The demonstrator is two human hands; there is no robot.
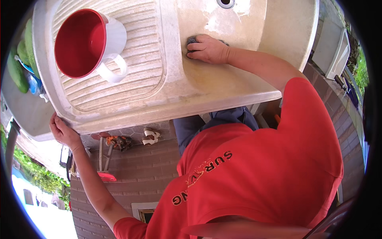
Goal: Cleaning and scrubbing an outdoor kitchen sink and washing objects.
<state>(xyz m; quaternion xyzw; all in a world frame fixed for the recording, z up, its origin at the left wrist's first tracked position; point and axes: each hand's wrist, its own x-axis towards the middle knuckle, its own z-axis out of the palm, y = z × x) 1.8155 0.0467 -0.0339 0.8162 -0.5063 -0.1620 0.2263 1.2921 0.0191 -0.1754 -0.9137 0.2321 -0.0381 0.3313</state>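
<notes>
My right hand (210, 49) presses a dark scouring pad (192, 40) against the inner side of a worn, off-white sink basin (229, 79). Most of the pad is hidden under the palm and fingers. My left hand (65, 133) is at the near left corner of the sink's outer edge, its fingers bent around the rim; nothing else shows in it. On the ribbed drainboard (140, 56) beside the basin lies a white plastic mug (116, 34), tipped towards me, with a red inside and a white handle. A metal-ringed drain (226, 3) shows at the top of the basin, near wet, pale patches.
Left of the sink, a pale table (29, 110) holds large green gourd-like vegetables (17, 73) and a blue item. Below the sink's edge, white sandals (151, 136) lie on the tiled floor near a wooden-legged object. A white panel-like object (337, 50) stands at the right.
</notes>
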